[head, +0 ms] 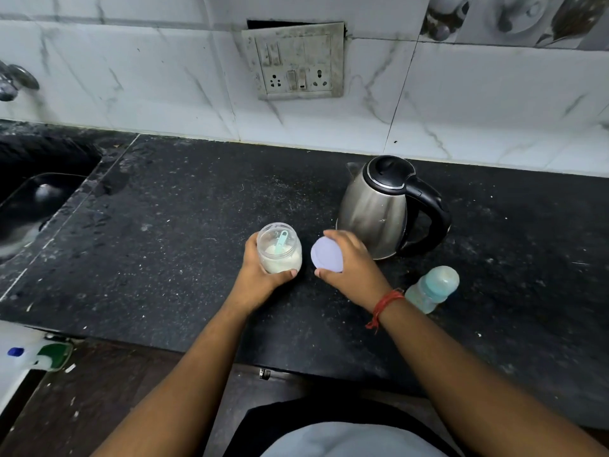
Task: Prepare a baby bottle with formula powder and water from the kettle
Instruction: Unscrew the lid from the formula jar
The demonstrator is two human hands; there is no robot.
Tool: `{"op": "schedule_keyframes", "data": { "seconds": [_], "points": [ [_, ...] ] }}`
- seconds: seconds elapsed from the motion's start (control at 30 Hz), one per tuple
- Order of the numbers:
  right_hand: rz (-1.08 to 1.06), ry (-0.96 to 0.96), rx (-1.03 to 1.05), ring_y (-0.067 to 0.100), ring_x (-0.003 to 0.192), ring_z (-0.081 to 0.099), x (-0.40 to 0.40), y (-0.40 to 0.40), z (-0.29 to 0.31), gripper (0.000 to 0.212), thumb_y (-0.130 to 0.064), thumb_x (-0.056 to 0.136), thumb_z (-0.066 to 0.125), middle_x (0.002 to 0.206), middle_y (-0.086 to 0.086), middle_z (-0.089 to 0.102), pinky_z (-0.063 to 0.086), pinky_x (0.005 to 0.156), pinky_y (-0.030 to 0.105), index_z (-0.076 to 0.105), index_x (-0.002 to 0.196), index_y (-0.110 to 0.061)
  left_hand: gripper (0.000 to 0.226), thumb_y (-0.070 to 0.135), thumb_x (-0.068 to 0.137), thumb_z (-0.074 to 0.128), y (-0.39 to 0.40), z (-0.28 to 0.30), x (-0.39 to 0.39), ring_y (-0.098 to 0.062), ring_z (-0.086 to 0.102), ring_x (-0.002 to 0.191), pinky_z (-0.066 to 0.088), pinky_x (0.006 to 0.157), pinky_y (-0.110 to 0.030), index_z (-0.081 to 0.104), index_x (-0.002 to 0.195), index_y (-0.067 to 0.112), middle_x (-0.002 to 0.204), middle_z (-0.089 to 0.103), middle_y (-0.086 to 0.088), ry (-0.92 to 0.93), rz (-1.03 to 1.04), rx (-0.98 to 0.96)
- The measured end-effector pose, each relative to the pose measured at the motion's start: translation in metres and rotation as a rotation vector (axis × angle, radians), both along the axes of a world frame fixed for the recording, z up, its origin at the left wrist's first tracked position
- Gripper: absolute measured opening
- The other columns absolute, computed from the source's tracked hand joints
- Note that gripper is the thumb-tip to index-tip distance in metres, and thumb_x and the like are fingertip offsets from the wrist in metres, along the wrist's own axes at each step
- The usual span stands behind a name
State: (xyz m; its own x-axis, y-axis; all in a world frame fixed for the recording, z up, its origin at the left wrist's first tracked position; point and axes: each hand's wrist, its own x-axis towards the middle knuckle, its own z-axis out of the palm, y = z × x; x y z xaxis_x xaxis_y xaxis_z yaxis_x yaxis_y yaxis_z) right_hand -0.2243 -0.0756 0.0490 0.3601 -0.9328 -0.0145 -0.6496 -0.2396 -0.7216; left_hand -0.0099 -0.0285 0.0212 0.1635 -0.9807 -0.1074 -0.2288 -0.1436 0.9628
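The pale blue-green translucent baby bottle (431, 289) lies on its side on the black speckled stone counter (164, 258) at the right of centre, just beyond the right wrist, which wears a red thread band (385, 306); neither hand touches it. In the middle of the frame the left hand (260, 275) grips a clear plastic jar of white formula powder (279, 248), fingers curled round its far side and thumb pressed across its near side. The jar stands open, and a light green plastic scoop (282, 240) rests in the powder. Just beside it, the right hand (352, 262) holds the round lilac jar lid (327, 253), tilted on edge, with thumb below and fingers curled over the top. Behind the right hand stands a steel electric kettle with black lid and handle (389, 206), apart from the bottle. No brand or writing can be read on jar, kettle or bottle. A grimy switch-and-socket plate (295, 62) sits on the white marble-look wall tiles at top centre, and a sink (29, 199) lies at the left edge.
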Motion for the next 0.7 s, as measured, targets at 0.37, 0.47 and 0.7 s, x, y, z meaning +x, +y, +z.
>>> {"op": "schedule_keyframes", "data": {
  "seconds": [0.37,0.47,0.7],
  "points": [
    [0.087,0.315,0.02,0.025,0.141,0.035,-0.004,0.001,-0.053,0.086,-0.036,0.079,0.082,0.152,0.004,0.04,0.035,0.116,0.043,0.038,0.15,-0.016,0.091,0.002,0.072,0.091,0.0,-0.027,0.009,0.018,0.051,0.117,0.038,0.098,-0.004,0.034,0.139,0.024,0.136,0.05,0.014,-0.039,-0.027,-0.013],
    [0.111,0.357,0.017,0.026,0.144,0.031,-0.007,0.001,-0.058,0.089,-0.039,0.079,0.082,0.156,0.004,0.036,0.034,0.117,0.044,0.036,0.151,-0.016,0.096,0.022,0.07,0.091,0.002,-0.027,0.011,0.01,0.047,0.129,0.036,0.106,-0.009,0.031,0.144,0.028,0.143,0.047,0.014,-0.054,-0.062,0.003],
    [0.111,0.292,-0.066,0.023,0.152,0.021,-0.007,0.004,-0.056,0.086,-0.049,0.084,0.075,0.164,0.005,0.025,0.026,0.123,0.044,0.036,0.153,-0.015,0.125,0.07,0.066,0.079,0.011,-0.031,0.023,-0.013,0.028,0.153,0.025,0.127,-0.043,0.013,0.161,0.023,0.166,0.028,0.003,-0.117,-0.002,0.022]
  ]
}}
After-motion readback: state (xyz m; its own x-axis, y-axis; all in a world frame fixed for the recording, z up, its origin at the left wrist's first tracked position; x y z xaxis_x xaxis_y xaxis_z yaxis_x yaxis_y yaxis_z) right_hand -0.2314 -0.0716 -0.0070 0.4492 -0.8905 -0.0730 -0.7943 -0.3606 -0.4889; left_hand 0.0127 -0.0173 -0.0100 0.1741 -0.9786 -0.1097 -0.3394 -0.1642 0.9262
